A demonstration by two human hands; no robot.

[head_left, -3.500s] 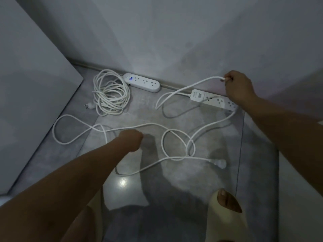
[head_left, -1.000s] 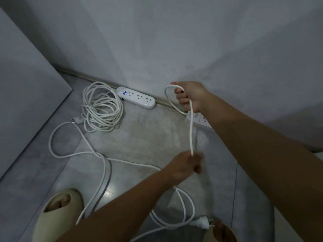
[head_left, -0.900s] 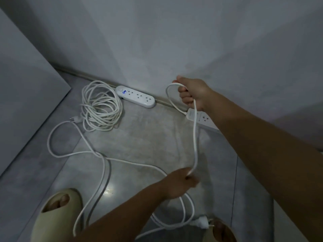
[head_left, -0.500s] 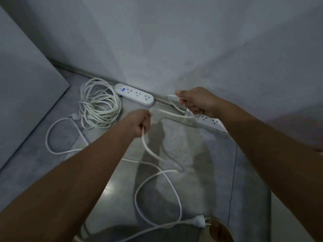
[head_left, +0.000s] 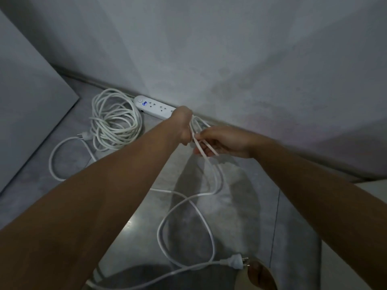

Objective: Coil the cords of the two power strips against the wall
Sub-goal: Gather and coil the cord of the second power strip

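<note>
Both hands meet close to the far wall [head_left: 230, 59]. The left hand [head_left: 183, 126] grips several strands of the loose cord [head_left: 188, 206], and the right hand [head_left: 222, 141], touching it, pinches two strands. From there the cord hangs to the grey floor [head_left: 251, 206], loops once and ends in a plug [head_left: 235, 262] at the near right, just beside a beige slipper [head_left: 261, 277]. At the far left lies a coiled cord [head_left: 115, 122], with its power strip [head_left: 155, 107] against the wall and a blue light lit.

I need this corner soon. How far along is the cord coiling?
Done: the first cord lies coiled beside its power strip at the wall. In hand: the left hand and right hand grip a few gathered loops of the second cord. Left: its loose loops and plug are on the floor.
</note>
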